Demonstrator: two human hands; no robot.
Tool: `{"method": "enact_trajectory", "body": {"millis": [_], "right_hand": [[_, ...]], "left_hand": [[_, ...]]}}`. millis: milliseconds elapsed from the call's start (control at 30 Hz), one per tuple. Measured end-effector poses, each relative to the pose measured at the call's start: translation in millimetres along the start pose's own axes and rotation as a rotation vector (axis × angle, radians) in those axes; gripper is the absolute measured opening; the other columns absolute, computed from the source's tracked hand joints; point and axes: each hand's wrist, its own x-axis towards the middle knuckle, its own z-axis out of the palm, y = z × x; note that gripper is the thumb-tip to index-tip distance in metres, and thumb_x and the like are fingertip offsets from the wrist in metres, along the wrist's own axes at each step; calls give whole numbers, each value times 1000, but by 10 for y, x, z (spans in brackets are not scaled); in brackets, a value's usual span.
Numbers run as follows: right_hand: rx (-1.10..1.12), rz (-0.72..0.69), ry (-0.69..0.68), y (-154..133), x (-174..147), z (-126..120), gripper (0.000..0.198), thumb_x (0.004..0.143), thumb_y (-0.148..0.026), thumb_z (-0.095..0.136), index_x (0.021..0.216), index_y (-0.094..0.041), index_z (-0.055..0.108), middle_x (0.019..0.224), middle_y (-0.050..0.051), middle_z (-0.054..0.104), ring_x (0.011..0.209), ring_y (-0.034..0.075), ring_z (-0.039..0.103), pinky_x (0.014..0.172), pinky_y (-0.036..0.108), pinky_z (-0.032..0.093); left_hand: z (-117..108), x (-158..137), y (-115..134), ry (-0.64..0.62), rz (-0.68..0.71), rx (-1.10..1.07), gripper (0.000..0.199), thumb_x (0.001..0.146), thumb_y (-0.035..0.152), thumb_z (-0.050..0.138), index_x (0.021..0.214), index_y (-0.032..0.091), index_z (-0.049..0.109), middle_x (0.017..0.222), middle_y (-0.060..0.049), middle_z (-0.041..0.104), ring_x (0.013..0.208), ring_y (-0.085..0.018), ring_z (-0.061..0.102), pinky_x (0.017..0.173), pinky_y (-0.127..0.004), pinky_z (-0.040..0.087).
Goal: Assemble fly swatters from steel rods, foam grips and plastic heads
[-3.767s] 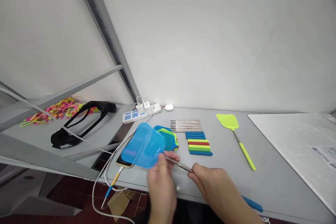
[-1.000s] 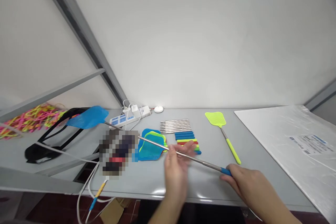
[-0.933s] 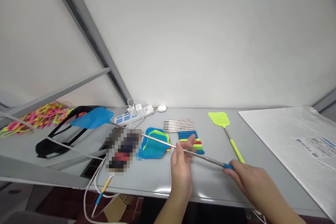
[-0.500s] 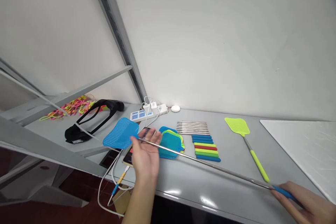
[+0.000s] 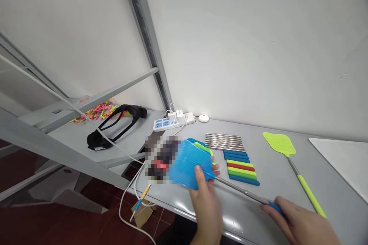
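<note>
"Right hand (image 5: 301, 218) first: what has it got?"

"Fingers wrapped around the blue grip (image 5: 276, 207) of a blue plastic fly swatter (image 5: 189, 164) with a thin silver metal shaft (image 5: 241, 190)."

"And the left hand (image 5: 205, 195)?"

"Grasping the same swatter where its flat, ridged head narrows to the neck, thumb laid on top. It's a bit blurred, and most of its fingers are hidden behind the head, so I can't swear to how they sit."

"Where is the swatter, then?"

"Above the near part of the grey table (image 5: 267, 164), head to the left, slanting down to the right. The head partly covers a pile of blue and yellow-green mesh heads (image 5: 206, 148)."

"What's around it?"

"Beyond the shaft, a row of blue, yellow, red and green grips (image 5: 242, 171), with slim silver metal rods (image 5: 225, 142) lying just behind. To the right, a yellow-green fly swatter (image 5: 279, 143) lies on the table, its handle end near the right hand."
</note>
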Motion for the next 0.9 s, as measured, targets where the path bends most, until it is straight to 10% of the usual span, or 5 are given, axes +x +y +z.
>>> {"method": "enact_trajectory", "body": {"millis": [200,367,533,700,900], "right_hand": [[197,165,-104,-468,298,102,40,99,-46,38,64,-27,42,44,-5,56,35,17,56,34,24,39],[526,311,-149,-234,98,193,23,99,-45,38,102,-26,52,92,5,74,77,17,72,64,22,55],[329,616,-121,141,-179,264,38,96,-52,37,121,-25,47,110,10,72,92,23,72,70,30,55],[51,832,-182,305,-66,175,37,97,-49,31,120,-25,45,89,6,73,72,28,71,58,35,47],[-46,812,-134,389,193,167,24,99,-40,35,100,-23,52,94,6,67,71,22,66,55,29,36]], "left_hand": [[147,-119,-185,-238,-93,33,45,90,56,55,102,15,71,109,-15,72,105,-28,67,89,-38,51],[225,-45,-141,-530,-179,215,44,87,53,61,107,15,71,117,-16,70,114,-30,62,97,-39,46],[156,-166,-416,-767,-205,448,40,91,46,58,117,17,65,119,-11,69,103,-24,65,88,-34,48],[151,-268,-592,-954,88,821,32,98,35,45,89,19,70,88,-4,72,80,-18,62,72,-29,45],[432,-287,-664,-1223,527,991,22,96,18,42,98,19,64,95,-4,67,93,-20,56,86,-34,44]]}}
